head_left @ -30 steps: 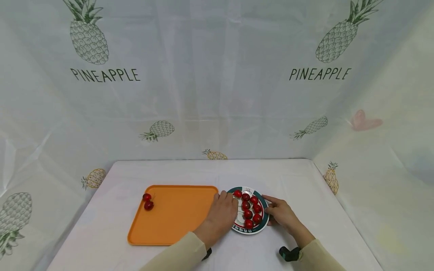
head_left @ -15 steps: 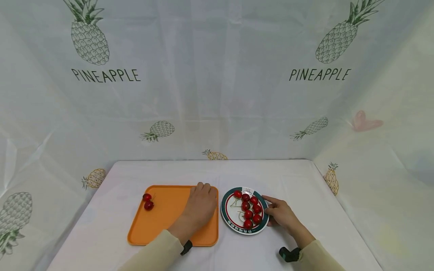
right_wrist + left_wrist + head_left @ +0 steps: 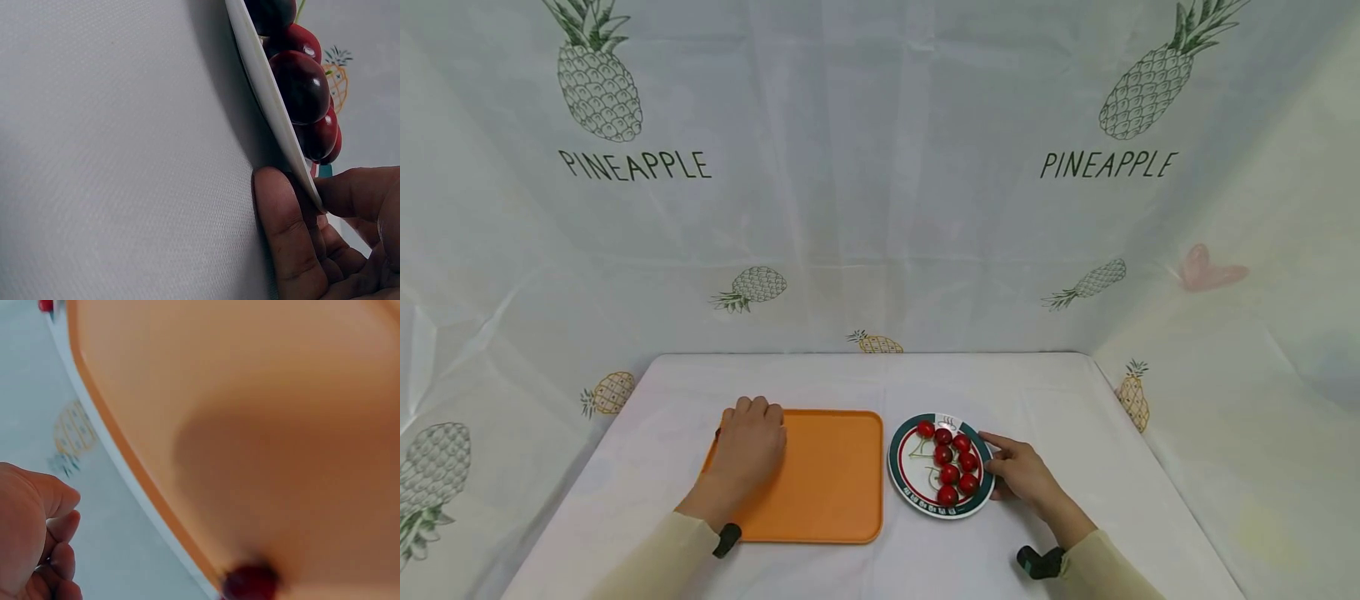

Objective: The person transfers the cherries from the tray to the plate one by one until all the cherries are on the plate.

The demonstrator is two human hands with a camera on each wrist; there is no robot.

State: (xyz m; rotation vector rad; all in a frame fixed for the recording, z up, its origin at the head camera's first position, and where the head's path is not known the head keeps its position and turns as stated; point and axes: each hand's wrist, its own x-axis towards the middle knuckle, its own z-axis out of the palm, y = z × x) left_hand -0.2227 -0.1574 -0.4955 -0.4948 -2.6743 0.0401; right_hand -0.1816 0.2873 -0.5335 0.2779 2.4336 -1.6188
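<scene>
My left hand (image 3: pixel 749 446) is over the left end of the orange tray (image 3: pixel 827 479), covering most of the cherries there. A sliver of one cherry (image 3: pixel 718 432) shows beside it in the head view. In the left wrist view the loosely bent fingers (image 3: pixel 62 559) hold nothing, and a dark red cherry (image 3: pixel 250 582) lies by the tray's edge. At the right, my right hand (image 3: pixel 1026 475) pinches the rim of a round plate (image 3: pixel 897 467), thumb over the rim and fingers beneath. Several red cherries (image 3: pixel 950 474) with green stems sit on the plate, mostly on its right half.
The tray and plate stand side by side on a white-covered table (image 3: pixel 1000 383), a narrow gap between them. A white curtain (image 3: pixel 880 208) printed with pineapples closes off the back and sides.
My left hand has moved left from beside the plate, across the tray, to the cherries at its left end. The right hand and the plate have stayed in place.
</scene>
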